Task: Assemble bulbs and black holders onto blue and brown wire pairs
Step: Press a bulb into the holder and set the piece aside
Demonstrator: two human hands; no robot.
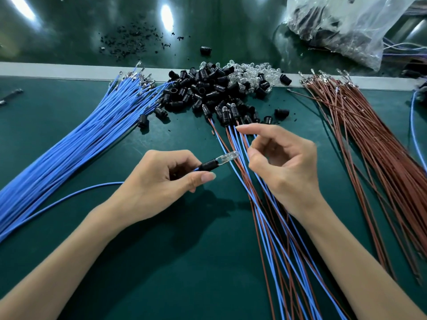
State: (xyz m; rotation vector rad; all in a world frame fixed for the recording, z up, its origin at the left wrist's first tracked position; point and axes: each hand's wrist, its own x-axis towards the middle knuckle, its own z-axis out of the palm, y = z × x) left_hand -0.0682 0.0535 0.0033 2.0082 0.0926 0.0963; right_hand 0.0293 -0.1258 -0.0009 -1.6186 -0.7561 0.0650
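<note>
My left hand grips a black holder with a clear bulb sticking out of its end; a blue wire trails from it to the left. My right hand hovers just right of the bulb, fingers loosely curled and holding nothing. Under it lie several finished blue and brown wire pairs, their holders pointing away from me. A heap of loose black holders and clear bulbs sits at the back centre.
A thick bundle of blue wires fans out on the left, a bundle of brown wires on the right. A clear plastic bag lies at the back right. Black debris is scattered beyond a pale strip across the green mat.
</note>
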